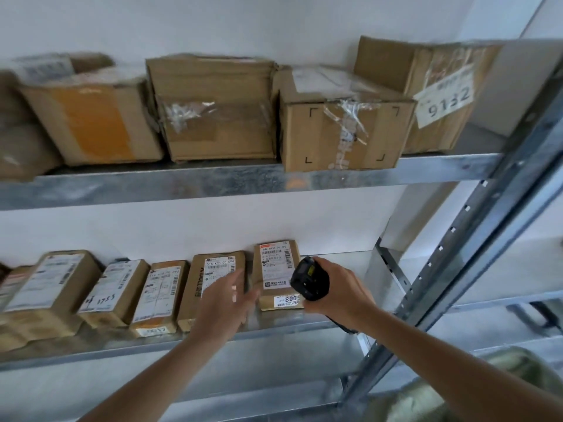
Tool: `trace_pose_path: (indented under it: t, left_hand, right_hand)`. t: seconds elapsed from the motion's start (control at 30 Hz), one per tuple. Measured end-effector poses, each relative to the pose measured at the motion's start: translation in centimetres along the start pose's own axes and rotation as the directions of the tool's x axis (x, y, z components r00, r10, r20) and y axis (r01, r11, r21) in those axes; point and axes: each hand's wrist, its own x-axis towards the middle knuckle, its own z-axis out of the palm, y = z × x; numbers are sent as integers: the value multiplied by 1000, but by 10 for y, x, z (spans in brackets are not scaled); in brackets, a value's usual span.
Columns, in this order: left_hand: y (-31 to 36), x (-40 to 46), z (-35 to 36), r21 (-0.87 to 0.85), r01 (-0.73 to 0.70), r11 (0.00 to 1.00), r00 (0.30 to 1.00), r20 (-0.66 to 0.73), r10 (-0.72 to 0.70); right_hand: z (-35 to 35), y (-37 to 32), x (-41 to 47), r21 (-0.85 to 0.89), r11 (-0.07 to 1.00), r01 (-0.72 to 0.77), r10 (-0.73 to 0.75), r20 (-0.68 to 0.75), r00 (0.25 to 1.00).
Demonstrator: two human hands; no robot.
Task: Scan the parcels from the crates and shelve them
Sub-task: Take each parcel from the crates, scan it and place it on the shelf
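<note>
Head view: the parcel (278, 274) stands upright on the lower shelf (182, 342), directly ahead between both hands. The right hand (338, 287), grasping the scanner (309, 278), is nearer; the left hand (225, 300) hovers released beside it.

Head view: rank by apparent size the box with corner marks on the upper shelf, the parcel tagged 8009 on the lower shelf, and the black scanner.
1. Box with corner marks, largest.
2. Parcel tagged 8009.
3. Black scanner, held in the right hand, smallest, though it sits nearer the camera than the parcel.
</note>
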Motion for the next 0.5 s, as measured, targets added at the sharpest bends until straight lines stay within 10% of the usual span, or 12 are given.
trace_pose_path:
  t: [0.5]
  left_hand:
    - [4, -179, -265, 57, -166, 985, 981, -95, 171]
  right_hand:
    - [-62, -248, -199, -186, 970, 157, -167, -40, 985]
